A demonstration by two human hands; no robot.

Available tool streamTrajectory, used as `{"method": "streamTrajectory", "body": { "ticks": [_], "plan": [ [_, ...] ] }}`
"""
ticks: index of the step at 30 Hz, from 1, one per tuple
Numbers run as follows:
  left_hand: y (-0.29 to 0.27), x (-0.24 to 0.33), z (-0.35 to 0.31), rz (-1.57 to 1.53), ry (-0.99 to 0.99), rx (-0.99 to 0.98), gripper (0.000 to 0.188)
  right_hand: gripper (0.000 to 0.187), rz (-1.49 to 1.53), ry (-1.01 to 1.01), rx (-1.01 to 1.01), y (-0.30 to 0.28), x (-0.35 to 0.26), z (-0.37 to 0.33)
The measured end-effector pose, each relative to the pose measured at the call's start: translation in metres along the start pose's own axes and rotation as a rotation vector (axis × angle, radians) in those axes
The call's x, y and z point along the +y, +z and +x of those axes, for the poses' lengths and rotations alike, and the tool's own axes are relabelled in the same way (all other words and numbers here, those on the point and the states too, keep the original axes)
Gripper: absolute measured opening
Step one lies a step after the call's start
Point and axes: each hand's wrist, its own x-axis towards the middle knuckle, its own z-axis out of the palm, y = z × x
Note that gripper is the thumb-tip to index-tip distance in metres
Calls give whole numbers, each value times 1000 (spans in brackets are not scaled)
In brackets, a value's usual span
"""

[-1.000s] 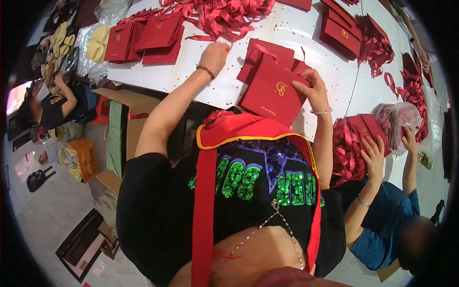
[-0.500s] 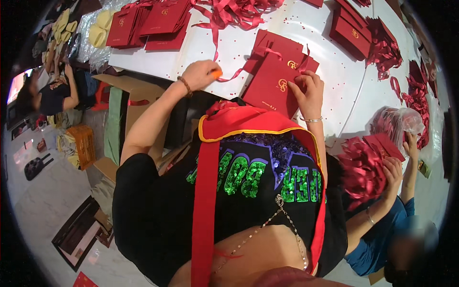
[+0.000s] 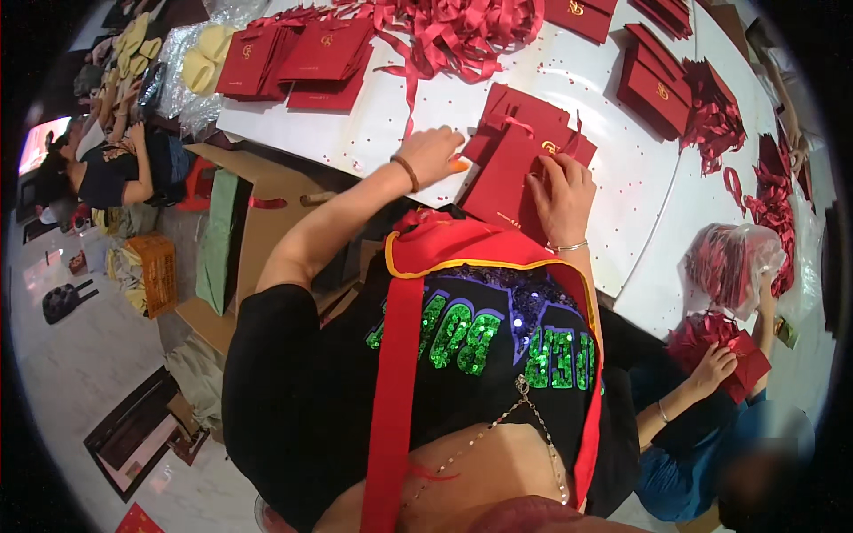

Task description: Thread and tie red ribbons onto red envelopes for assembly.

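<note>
A red gift bag (image 3: 504,182) with gold lettering lies flat on top of other red bags, before me on the white table. Its ribbon handles (image 3: 510,123) stick out over the upper side. On the bag's right part rests my right hand (image 3: 566,200), a bracelet at the wrist, fingers bent and closed on the bag. My left hand (image 3: 430,158), with a beaded bracelet, hovers just left of the bags. Its fingers are bent but apart, an orange cover shows on one fingertip, and I see nothing held in it.
Stacks of red bags (image 3: 326,51) and a heap of ribbon (image 3: 462,31) lie along the far side of the white table (image 3: 293,124). An open cardboard box (image 3: 267,173) stands left. At right, a co-worker's hand (image 3: 713,367) holds a red bag near a plastic-wrapped bundle (image 3: 724,262).
My left hand has let go of a ribbon and moved right, close to the bags. My right hand lies lower over the bag. The co-worker's red bag has moved down and right.
</note>
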Motion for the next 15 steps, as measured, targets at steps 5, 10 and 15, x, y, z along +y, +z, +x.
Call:
{"method": "streamTrajectory", "body": {
  "ticks": [5,10,15],
  "plan": [
    [17,-16,-9,-152,21,43,18,36,9,-17,5,5,-2,12],
    [13,-24,-37,-283,-45,-43,14,37,33,3,-49,10,4,14],
    [0,-18,-65,-497,-240,-213,15,37,24,4,-79,10,6,12]
  ]
}}
